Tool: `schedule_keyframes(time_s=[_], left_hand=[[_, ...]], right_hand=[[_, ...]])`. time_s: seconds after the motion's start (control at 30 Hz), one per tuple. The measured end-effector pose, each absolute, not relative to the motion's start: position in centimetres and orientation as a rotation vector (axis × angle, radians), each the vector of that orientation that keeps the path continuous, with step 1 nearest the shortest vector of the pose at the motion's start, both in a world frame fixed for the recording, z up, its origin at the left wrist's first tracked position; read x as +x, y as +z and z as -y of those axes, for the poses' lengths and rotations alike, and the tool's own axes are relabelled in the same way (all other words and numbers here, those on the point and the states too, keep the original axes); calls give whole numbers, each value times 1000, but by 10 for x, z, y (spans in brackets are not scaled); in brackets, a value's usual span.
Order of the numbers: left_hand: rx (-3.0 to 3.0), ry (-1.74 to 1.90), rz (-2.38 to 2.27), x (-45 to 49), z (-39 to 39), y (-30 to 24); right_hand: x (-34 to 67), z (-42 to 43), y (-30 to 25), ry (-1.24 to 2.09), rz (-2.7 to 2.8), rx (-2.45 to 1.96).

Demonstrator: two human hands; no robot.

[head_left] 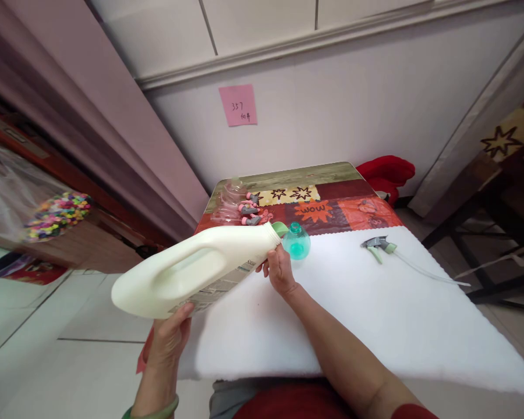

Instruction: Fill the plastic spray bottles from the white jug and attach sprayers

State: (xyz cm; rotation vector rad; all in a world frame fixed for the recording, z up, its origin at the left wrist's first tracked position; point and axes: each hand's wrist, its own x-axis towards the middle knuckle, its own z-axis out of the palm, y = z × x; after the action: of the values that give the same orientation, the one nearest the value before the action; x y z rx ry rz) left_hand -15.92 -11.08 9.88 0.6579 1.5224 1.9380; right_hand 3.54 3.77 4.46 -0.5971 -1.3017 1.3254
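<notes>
A large cream-coloured detergent jug is tilted to the right above the table, its open mouth level with a small teal spray bottle. Fingers of my left hand are closed on the jug's underside near its base. My right hand is curled around the jug's neck, its fingers partly hidden. Behind the mouth a light green cap shows in part. The round teal bottle stands upright without its top, a little beyond my right hand. To the right lies a grey and green trigger spray head with its long tube.
White fluffy cloth covers the near table; a patterned red cloth lies behind. Several clear bottles with pink and grey spray heads lie at the back left. A wall stands behind, with a dark stool at right.
</notes>
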Motion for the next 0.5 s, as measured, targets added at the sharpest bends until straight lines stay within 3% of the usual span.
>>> schedule_keyframes(time_s=[0.5], left_hand=[[813, 1917, -1560, -158, 89, 123]], right_hand=[[34, -43, 53, 1395, 1108, -612]])
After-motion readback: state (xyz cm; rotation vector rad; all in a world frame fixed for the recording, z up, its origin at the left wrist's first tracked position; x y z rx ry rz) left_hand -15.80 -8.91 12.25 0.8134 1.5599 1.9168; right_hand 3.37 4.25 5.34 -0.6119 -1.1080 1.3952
